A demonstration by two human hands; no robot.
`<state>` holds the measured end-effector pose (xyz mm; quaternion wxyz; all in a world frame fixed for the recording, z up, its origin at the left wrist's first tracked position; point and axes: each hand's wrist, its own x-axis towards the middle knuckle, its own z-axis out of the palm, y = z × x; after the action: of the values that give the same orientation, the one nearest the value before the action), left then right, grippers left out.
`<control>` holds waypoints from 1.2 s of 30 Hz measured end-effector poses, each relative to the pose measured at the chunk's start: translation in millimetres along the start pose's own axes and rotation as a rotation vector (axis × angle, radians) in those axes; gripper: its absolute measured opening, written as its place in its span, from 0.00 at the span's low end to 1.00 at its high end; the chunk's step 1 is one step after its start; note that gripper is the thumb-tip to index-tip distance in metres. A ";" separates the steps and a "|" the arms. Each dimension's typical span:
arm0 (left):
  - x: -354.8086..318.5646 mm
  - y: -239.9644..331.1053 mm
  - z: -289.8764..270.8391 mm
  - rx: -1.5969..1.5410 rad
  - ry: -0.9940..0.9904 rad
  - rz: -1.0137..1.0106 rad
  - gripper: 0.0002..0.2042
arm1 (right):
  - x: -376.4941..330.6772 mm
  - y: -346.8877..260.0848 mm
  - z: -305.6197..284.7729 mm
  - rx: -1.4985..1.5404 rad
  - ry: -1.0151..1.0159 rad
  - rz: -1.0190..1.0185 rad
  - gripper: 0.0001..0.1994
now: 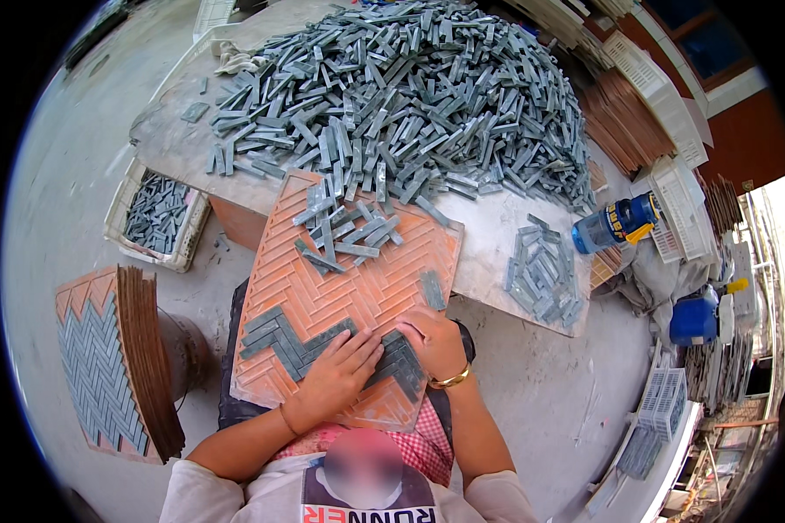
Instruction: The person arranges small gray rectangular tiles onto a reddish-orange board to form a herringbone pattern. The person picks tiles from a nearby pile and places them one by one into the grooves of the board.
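An orange herringbone-grooved mould board (366, 292) rests tilted across my lap, its far end against the table. Grey-green stone strips (279, 336) fill a zigzag band across its lower part. My left hand (344, 366) lies on that band, fingers stretched out and close together. Just to its right, my right hand (433, 344) bends over the band's right end, thumb and fingers drawn together at the strips; whatever is between them is hidden. One piece (432, 289) sits near the board's right edge, beyond my right hand. A loose heap of strips (349, 231) lies on the board's upper part.
A large pile of stone strips (410, 96) covers the table (179, 144). More strips (545, 270) lie on its right wing by a blue bottle (615, 224). At left are a white crate (192, 235) of strips and a stack of boards (139, 349), the top one strip-filled.
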<state>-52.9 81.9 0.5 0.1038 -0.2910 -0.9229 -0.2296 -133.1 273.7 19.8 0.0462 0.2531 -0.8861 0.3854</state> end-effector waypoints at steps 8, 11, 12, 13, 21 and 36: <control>-4.7 12.9 2.7 0.014 -0.027 -0.047 0.22 | 0.7 -6.1 -3.9 -0.029 -0.062 -0.050 0.07; -0.2 11.0 1.5 0.007 0.032 -0.053 0.21 | 16.4 -18.5 -1.1 -0.009 -0.027 0.033 0.07; 3.7 11.4 -0.3 0.008 0.051 -0.052 0.20 | 22.0 -22.0 0.2 0.002 -0.010 0.073 0.06; 8.2 9.5 -2.0 -0.041 0.058 -0.069 0.19 | 27.7 -20.7 3.8 -0.017 0.008 0.077 0.06; 31.4 7.3 11.0 -0.141 0.172 -0.224 0.09 | 85.3 -6.2 38.3 -0.075 0.174 -0.080 0.10; 3.4 -2.7 -4.2 -0.208 0.215 -0.135 0.15 | 22.7 17.3 -28.3 0.079 0.180 0.238 0.09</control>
<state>-57.0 79.6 4.3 0.1554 -0.2112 -0.8953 -0.3602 -164.3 294.2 34.4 0.0694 0.1122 -0.8864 0.4438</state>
